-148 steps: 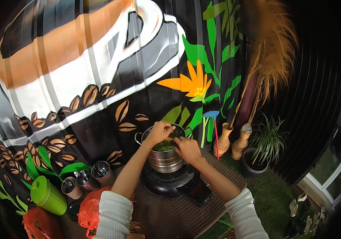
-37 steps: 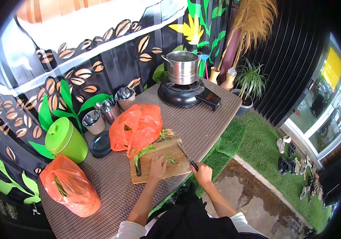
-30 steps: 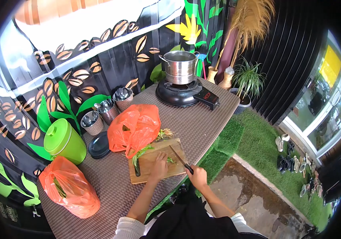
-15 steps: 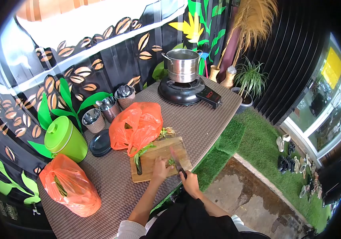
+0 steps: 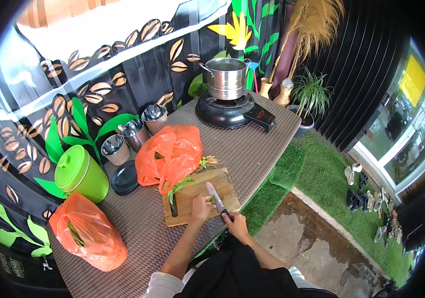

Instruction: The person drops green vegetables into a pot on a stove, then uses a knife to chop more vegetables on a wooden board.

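A wooden cutting board (image 5: 185, 212) lies near the table's front edge. My right hand (image 5: 238, 226) is closed around the black handle of a knife (image 5: 217, 197), its blade pointing away over the board. My left hand (image 5: 202, 207) is on the board just left of the blade, fingers drawn together on some chopped greens (image 5: 212, 200); they are small and partly hidden. Leafy green stems (image 5: 177, 189) lie across the board's far left corner beside an orange plastic bag (image 5: 170, 156). Rooted stem ends (image 5: 208, 162) stick out past the bag's right side.
A steel pot (image 5: 226, 79) stands on a black portable stove (image 5: 222, 110) at the far end. On the left are cutlery cups (image 5: 134, 134), dark plates (image 5: 124, 178), a green lidded bucket (image 5: 83, 174) and another orange bag (image 5: 88, 233). Shoes (image 5: 366, 198) lie on the turf.
The knife blade has swung left, closer to my left hand. My left fingers have shifted slightly forward and closed in at the greens beside the blade.
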`<move>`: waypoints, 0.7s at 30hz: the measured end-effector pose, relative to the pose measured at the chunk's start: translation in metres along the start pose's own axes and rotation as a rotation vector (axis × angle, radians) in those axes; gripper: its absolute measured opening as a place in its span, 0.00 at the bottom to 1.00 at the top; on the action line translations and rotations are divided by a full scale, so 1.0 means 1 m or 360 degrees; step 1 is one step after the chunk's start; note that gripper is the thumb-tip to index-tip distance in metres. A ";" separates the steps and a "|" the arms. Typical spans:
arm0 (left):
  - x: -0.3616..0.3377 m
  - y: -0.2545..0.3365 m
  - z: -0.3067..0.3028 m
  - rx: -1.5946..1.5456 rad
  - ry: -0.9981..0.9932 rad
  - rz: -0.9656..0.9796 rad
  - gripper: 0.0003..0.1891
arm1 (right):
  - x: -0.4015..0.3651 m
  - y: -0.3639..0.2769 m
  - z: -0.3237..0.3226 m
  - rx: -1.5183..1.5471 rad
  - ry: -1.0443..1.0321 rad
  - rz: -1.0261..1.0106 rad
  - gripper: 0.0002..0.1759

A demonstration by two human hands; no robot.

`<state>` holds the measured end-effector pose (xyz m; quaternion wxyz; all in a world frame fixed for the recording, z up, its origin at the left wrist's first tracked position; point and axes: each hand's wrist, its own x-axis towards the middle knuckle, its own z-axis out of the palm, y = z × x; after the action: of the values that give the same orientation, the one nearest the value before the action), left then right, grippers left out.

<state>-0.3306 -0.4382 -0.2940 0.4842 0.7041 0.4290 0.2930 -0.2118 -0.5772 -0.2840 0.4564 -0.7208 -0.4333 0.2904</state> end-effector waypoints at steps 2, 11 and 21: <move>0.000 -0.004 -0.001 -0.0088 0.0006 0.0009 0.21 | 0.001 0.000 -0.001 0.0016 -0.0045 0.0023 0.23; 0.004 -0.004 -0.002 0.0128 0.0167 0.0190 0.13 | 0.009 0.001 -0.012 0.0539 -0.0367 0.0240 0.20; 0.089 0.077 -0.013 -0.0177 0.0051 0.0196 0.12 | 0.080 -0.057 -0.064 0.0677 -0.0345 0.0270 0.20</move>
<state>-0.2756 -0.3664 -0.2176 0.4966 0.6964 0.3757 0.3568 -0.1435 -0.5204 -0.2075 0.5226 -0.6070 -0.3469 0.4880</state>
